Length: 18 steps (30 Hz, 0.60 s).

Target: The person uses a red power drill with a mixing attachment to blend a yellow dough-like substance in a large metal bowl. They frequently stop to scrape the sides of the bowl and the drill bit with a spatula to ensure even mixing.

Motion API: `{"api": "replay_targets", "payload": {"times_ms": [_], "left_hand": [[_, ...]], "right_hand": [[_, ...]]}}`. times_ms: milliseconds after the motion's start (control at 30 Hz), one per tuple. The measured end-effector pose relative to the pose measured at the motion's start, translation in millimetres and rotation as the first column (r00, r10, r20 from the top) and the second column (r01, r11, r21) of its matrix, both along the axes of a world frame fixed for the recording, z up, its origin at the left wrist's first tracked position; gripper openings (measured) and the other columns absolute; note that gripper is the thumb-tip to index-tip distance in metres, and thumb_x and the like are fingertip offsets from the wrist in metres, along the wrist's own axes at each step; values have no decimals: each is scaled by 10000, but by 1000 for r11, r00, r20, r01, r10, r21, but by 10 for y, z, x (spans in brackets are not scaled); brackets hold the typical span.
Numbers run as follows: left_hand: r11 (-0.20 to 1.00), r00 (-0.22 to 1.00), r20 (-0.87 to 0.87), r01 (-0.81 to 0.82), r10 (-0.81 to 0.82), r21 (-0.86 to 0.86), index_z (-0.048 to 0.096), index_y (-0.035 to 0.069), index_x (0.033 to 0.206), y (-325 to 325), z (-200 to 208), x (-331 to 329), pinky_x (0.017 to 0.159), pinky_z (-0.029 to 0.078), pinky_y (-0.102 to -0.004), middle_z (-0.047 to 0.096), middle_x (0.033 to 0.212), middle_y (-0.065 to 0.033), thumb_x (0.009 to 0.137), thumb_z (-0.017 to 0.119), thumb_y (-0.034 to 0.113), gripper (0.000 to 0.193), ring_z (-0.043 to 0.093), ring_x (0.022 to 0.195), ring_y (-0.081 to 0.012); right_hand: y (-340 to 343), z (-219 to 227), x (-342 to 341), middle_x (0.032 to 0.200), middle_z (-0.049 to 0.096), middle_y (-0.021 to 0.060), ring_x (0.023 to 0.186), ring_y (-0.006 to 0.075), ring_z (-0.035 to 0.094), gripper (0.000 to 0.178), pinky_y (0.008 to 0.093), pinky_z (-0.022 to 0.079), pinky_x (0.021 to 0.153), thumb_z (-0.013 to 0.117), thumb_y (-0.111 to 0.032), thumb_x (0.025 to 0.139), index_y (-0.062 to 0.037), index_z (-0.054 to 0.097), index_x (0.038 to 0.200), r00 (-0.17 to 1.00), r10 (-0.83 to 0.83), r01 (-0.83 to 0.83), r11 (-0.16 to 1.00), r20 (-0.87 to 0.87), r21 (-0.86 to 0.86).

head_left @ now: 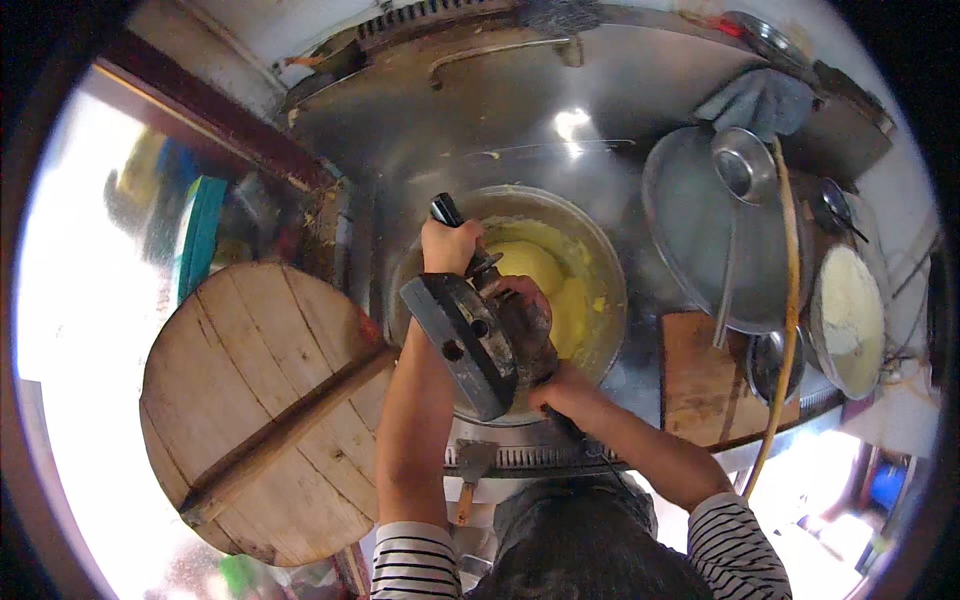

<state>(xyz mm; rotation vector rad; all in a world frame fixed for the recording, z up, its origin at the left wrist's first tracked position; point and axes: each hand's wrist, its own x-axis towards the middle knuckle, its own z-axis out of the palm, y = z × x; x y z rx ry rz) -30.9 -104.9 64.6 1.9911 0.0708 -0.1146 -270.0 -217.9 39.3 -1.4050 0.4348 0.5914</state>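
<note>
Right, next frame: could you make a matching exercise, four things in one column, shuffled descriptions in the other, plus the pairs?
Things
1. Round lid
2. Dough
3. Long-handled ladle
4. Handheld power tool

Descriptions
A. Dark, above the pot
B. Wooden, left of the pot, with a bar across it
C. Metal, right of the pot
D. Yellow, inside the pot

Pairs: 1-B, 2-D, 3-C, 4-A

From here I see both bare forearms [412,430] extended. The left hand [450,246] grips farther off; the right hand [562,390] curls nearer.
</note>
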Motion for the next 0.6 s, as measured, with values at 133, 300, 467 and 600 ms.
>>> {"api": "replay_targets", "payload": {"times_ms": [133, 300, 467, 600], "left_hand": [[959, 964, -37, 258, -264, -118, 569, -6, 674, -377, 81, 27, 512, 432, -321, 581, 614, -96, 616, 672, 166, 209, 538, 555, -191], [894, 907, 2, 415, -421, -171, 603, -76, 802, -479, -562, 385, 615, 460, -372, 625, 718, -199, 711, 638, 226, 318, 570, 626, -239], [866, 881, -161, 469, -445, 174, 620, -87, 836, -572, -56, 117, 706, 482, -383, 636, 815, -243, 643, 705, 297, 438, 641, 810, -327], [940, 945, 26, 320, -325, 119, 622, -63, 910, -42, -273, 332, 732, 488, -372, 645, 865, -228, 612, 718, 275, 460, 636, 843, -328]], "right_hand": [[23, 234, -53, 566, 529, 52, 512, 157, 516, 76, 303, 393, 492, 617, -32, 582, -34, 541, 583, 982, -161, 173, 977, -94, 127], [-12, 393, -183, 538, 524, 43, 509, 158, 507, 117, 290, 376, 490, 612, -89, 598, -50, 532, 522, 979, -173, 200, 916, -108, 347], [-90, 132, -172, 589, 540, 42, 540, 154, 520, 150, 273, 401, 522, 637, -114, 598, -58, 528, 511, 982, -109, 170, 857, -151, 486], [51, -290, 19, 615, 549, 38, 551, 157, 533, 110, 273, 425, 529, 643, -114, 629, -63, 559, 580, 996, 32, -68, 869, 80, 490]]}}
